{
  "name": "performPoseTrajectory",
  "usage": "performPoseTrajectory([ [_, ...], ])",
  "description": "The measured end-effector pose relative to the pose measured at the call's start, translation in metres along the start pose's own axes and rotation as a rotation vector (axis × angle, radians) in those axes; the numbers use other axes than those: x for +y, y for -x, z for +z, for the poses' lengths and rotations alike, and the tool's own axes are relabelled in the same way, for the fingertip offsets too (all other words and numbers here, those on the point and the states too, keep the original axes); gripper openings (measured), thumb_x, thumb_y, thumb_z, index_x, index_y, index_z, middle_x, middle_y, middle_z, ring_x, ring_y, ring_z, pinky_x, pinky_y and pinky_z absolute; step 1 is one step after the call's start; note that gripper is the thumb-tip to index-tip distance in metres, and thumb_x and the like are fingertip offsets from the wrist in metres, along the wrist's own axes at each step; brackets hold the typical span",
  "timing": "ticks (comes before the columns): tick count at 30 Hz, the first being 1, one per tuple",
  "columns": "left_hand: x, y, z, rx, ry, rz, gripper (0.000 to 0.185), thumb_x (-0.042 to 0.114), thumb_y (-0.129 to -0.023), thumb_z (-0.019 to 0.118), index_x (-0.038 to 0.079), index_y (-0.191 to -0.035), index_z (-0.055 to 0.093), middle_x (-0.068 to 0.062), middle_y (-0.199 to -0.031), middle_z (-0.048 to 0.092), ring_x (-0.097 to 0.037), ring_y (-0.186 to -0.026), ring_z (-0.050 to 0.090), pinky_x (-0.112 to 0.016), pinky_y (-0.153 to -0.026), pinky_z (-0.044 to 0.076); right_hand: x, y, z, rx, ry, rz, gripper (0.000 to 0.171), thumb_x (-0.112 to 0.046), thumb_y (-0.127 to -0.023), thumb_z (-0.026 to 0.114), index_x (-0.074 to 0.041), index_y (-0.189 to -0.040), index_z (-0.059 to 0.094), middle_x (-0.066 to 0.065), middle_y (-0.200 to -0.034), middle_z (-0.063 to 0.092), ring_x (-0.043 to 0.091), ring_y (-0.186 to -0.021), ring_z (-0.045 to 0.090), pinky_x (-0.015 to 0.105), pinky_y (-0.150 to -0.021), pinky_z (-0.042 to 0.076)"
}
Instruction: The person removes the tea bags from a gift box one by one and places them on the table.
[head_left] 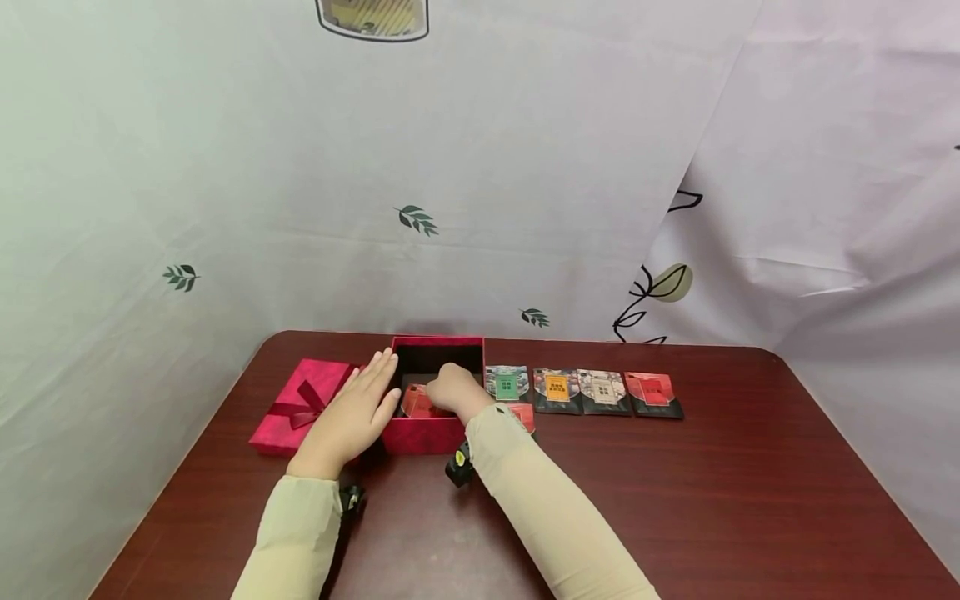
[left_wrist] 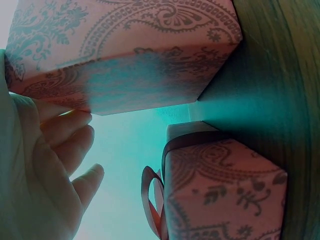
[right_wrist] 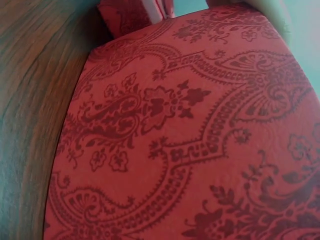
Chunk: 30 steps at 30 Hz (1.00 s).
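A red patterned gift box point(head_left: 423, 436) stands uncovered on the table, its dark inside facing up. My left hand point(head_left: 351, 417) rests along the box's left wall with straight fingers; in the left wrist view, its fingers point(left_wrist: 75, 130) lie at the box's patterned side point(left_wrist: 165, 30). My right hand point(head_left: 456, 390) reaches over the right part of the box, fingers curled down at the edge of a red packet point(head_left: 418, 402) inside and pinching it; its fingertips are partly hidden. The right wrist view shows just the box's front wall point(right_wrist: 190, 125).
Left of the box lies its red lid point(head_left: 288, 408) with a ribbon bow. To the right stand in a row a green-labelled packet point(head_left: 507, 383), an orange-labelled one point(head_left: 557, 389), a beige-labelled one point(head_left: 603, 390) and a red one point(head_left: 653, 392). Another red packet point(head_left: 522, 414) shows behind my right sleeve.
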<state>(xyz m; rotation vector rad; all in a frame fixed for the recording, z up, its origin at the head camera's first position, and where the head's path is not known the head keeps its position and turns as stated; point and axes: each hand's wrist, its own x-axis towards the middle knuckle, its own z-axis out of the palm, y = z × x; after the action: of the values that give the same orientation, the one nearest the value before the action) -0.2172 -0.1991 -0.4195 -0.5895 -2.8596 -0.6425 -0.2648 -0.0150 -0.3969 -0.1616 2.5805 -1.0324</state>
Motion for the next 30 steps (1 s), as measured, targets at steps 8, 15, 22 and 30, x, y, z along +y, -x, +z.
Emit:
performPoseTrajectory([
  [8,0.0006,0.0002,0.0000,-0.001,0.003,-0.002,0.058,0.025,-0.106,0.050,-0.002,-0.155,0.035,-0.019,-0.163,0.029,-0.036,-0.152,0.023,-0.058,-0.121,0.020,0.0012,-0.0018,0.0001,-0.010,-0.042,0.041,0.024,-0.013,-0.099,0.052,0.003,-0.099,0.070,0.012,-0.091,0.068,0.023,-0.077,0.061,0.035,-0.073,0.048],
  [15,0.0014,0.0004,-0.0006,-0.001,0.000,-0.003,0.058,0.025,-0.106,0.050,-0.002,-0.155,0.035,-0.019,-0.163,0.028,-0.036,-0.152,0.023,-0.059,-0.121,0.020,0.0016,-0.0036,0.0020,-0.016,-0.010,0.073,0.023,-0.017,-0.098,0.055,0.001,-0.097,0.069,0.010,-0.092,0.064,0.022,-0.075,0.057,0.035,-0.069,0.047],
  [22,0.0025,0.0001,-0.0009,-0.001,0.001,-0.002,0.058,0.024,-0.106,0.050,-0.003,-0.155,0.036,-0.019,-0.163,0.029,-0.036,-0.152,0.024,-0.059,-0.121,0.020,0.0024,-0.0031,0.0026,-0.058,0.029,0.082,0.027,-0.023,-0.098,0.057,0.000,-0.097,0.072,0.009,-0.090,0.066,0.021,-0.079,0.060,0.035,-0.074,0.051],
  [30,0.0021,0.0008,-0.0014,0.001,-0.003,-0.005,0.059,0.025,-0.106,0.050,-0.002,-0.155,0.035,-0.020,-0.163,0.028,-0.036,-0.152,0.024,-0.058,-0.121,0.020,0.0019,-0.0038,0.0026,-0.093,0.043,0.086,0.034,-0.028,-0.099,0.058,0.002,-0.110,0.071,0.011,-0.104,0.068,0.022,-0.089,0.062,0.040,-0.086,0.054],
])
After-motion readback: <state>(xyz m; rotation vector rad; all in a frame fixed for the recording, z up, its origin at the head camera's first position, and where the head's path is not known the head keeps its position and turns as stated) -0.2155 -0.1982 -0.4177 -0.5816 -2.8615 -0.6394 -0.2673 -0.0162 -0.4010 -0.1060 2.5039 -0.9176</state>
